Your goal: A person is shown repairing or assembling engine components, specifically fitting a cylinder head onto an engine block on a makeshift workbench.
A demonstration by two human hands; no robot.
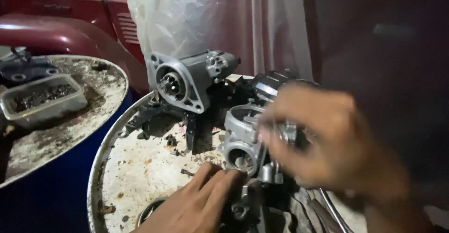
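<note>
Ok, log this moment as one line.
left hand: fingertips at carburetor base | right hand: gripping carburetor top, blurred | starter motor behind | surface: drum lid

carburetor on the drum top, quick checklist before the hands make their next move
1. Carburetor body steadied: ok, left hand braces its lower edge.
2. Right hand grip on the upper part: cannot tell, blurred by motion.
3. Loose small parts: not ok, a bolt lies free on the drum lid.
4. Starter motor clear of the hands: ok, it sits behind, apart.
5. Lighting: not ok, dim with dark surroundings.
</note>
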